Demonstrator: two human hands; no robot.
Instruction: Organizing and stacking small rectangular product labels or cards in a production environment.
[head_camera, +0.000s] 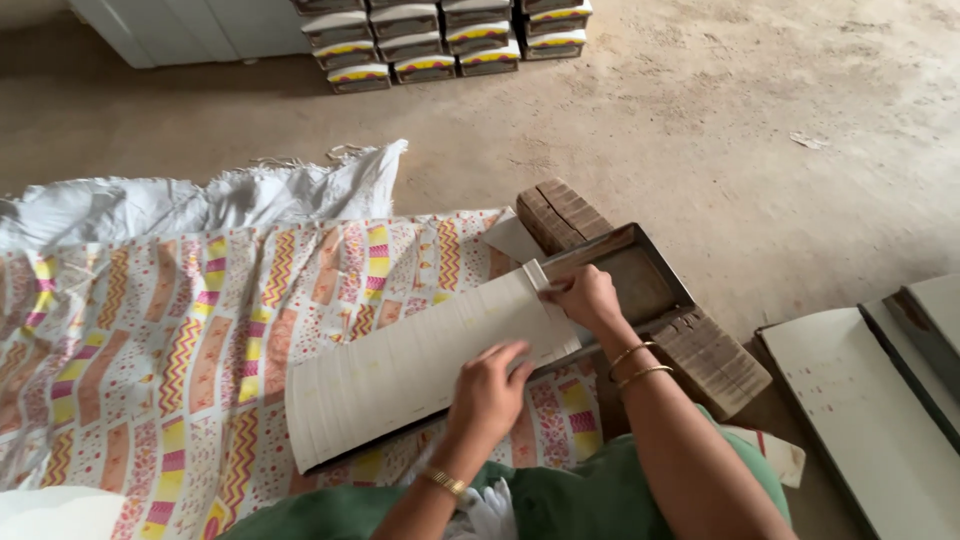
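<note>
A long fanned row of off-white flat cards (400, 365) lies across a patterned cloth (150, 340) in front of me. My left hand (488, 393) presses flat on the near right part of the row, fingers spread. My right hand (585, 298) grips the far right end of the row, where it meets a shallow metal tray (640, 275). The tray rests on a brown wooden block (700, 350). Bangles circle my right wrist, and a band is on my left wrist.
White fabric (200, 200) bunches behind the cloth. Stacked printed boxes (440, 45) stand at the far end of the dirt floor, next to a white cabinet (190, 28). Flat pale boards (880, 420) lie at the right. Green clothing (560, 500) covers my lap.
</note>
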